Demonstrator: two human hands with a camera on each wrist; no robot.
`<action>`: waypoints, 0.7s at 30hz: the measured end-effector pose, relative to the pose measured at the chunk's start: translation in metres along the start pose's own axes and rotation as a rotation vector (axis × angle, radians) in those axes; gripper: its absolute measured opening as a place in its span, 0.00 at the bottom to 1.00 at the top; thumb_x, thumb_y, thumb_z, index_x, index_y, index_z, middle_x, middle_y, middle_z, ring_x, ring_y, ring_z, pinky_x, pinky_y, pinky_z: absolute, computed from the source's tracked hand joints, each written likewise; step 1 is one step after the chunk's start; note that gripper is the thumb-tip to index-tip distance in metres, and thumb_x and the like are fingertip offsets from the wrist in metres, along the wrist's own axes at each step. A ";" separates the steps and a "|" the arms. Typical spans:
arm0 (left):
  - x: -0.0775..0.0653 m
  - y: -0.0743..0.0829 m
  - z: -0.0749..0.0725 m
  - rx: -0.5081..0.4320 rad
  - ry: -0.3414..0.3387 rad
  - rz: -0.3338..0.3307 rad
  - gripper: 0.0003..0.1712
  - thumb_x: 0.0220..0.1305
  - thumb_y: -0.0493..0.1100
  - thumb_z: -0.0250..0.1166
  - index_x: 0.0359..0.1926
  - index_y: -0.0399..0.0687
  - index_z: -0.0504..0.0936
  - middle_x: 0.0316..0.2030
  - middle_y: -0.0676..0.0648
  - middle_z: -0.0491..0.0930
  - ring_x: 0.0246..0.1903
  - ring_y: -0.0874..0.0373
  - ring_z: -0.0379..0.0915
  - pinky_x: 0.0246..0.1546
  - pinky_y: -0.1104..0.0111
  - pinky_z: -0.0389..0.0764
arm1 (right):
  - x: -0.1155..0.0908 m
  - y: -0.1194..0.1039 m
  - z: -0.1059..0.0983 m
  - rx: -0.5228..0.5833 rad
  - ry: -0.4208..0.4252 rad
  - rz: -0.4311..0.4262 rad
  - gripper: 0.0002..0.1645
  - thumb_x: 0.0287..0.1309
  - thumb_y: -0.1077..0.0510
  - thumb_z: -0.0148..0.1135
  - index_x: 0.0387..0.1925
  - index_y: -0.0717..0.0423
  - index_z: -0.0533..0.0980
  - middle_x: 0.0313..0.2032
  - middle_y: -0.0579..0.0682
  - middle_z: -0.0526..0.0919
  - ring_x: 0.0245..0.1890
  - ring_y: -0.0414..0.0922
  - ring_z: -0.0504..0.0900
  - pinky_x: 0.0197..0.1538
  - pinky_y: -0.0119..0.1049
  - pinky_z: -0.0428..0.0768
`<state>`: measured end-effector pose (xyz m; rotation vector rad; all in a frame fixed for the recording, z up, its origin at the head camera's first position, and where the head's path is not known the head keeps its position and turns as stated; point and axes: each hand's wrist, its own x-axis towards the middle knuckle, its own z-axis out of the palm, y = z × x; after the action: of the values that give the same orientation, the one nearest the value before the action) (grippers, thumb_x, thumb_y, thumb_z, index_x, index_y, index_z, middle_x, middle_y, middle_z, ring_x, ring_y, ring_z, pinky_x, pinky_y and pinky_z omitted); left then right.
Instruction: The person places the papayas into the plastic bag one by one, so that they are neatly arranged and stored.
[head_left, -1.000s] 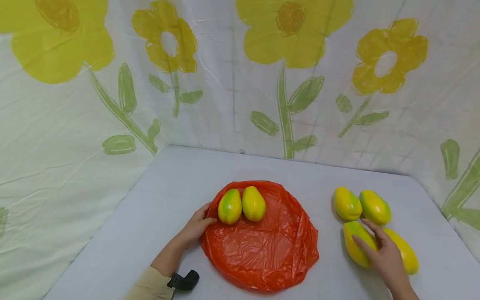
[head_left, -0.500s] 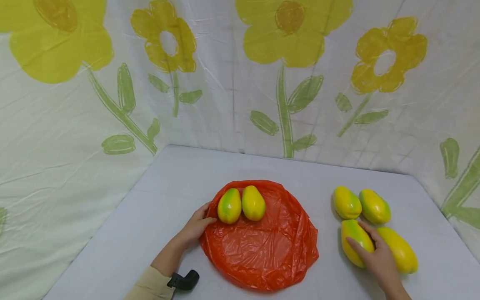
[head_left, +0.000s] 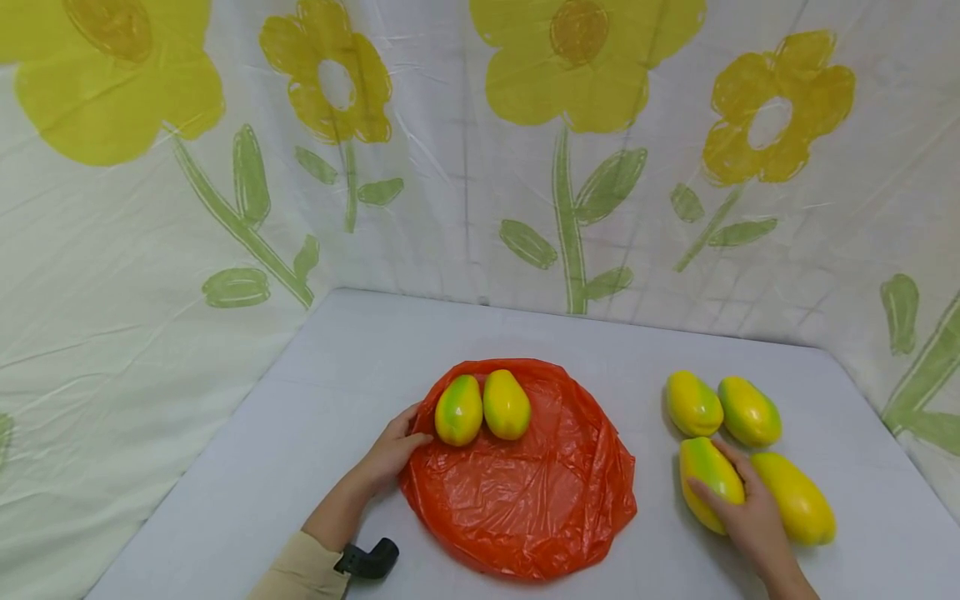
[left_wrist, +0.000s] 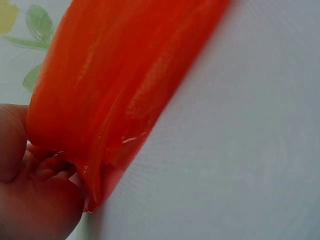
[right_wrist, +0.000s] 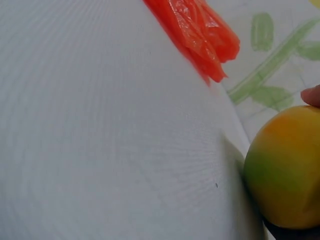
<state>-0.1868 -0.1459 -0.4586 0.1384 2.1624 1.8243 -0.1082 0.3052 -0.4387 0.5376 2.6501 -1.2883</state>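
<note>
A round red plastic bag (head_left: 517,500) lies spread on the table, its rim raised, with two yellow-green papayas (head_left: 507,406) at its far left. My left hand (head_left: 393,450) grips the bag's left rim; in the left wrist view, the thumb and curled fingers have the red plastic (left_wrist: 110,75) between them. On the right, my right hand (head_left: 753,512) holds a papaya (head_left: 701,468), thumb on its left side and fingers over its right. In the right wrist view this papaya (right_wrist: 285,170) appears at the right edge, one fingertip above it.
Two papayas (head_left: 694,404) sit just behind the held one, and another papaya (head_left: 797,500) lies right of my right hand. The white table (head_left: 300,400) ends at a curtain (head_left: 435,217) printed with flowers. A black strap-like device (head_left: 367,561) is on the left wrist.
My right hand has closed around the front left papaya and shifted it slightly left, away from the papaya beside it. The left hand and bag stay in place.
</note>
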 end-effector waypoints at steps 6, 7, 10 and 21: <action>0.000 0.000 0.001 0.001 0.009 -0.001 0.31 0.64 0.35 0.49 0.69 0.49 0.58 0.66 0.40 0.63 0.51 0.51 0.74 0.45 0.61 0.82 | 0.000 -0.001 0.000 -0.049 -0.013 0.003 0.60 0.49 0.29 0.58 0.73 0.41 0.37 0.70 0.63 0.46 0.58 0.61 0.56 0.55 0.61 0.65; 0.000 0.000 0.001 0.001 0.013 -0.002 0.31 0.64 0.35 0.49 0.69 0.49 0.58 0.65 0.40 0.63 0.51 0.51 0.74 0.45 0.61 0.82 | 0.000 -0.001 0.000 -0.050 -0.010 -0.002 0.60 0.49 0.29 0.57 0.73 0.41 0.37 0.70 0.63 0.47 0.58 0.62 0.56 0.56 0.61 0.64; 0.000 -0.001 0.001 0.002 0.017 -0.006 0.31 0.64 0.35 0.50 0.69 0.49 0.58 0.65 0.40 0.63 0.51 0.51 0.74 0.45 0.61 0.82 | -0.001 -0.001 0.000 -0.051 -0.002 -0.016 0.58 0.51 0.30 0.55 0.73 0.43 0.37 0.70 0.63 0.46 0.59 0.62 0.56 0.57 0.61 0.62; 0.001 -0.002 0.000 -0.001 0.013 -0.008 0.31 0.64 0.35 0.50 0.69 0.49 0.58 0.65 0.40 0.64 0.50 0.52 0.74 0.45 0.61 0.82 | 0.000 -0.004 -0.001 -0.008 0.005 0.013 0.58 0.52 0.29 0.54 0.73 0.44 0.37 0.71 0.63 0.45 0.60 0.63 0.55 0.58 0.62 0.60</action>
<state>-0.1872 -0.1459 -0.4605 0.1174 2.1674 1.8270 -0.1100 0.3038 -0.4350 0.5568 2.6500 -1.2744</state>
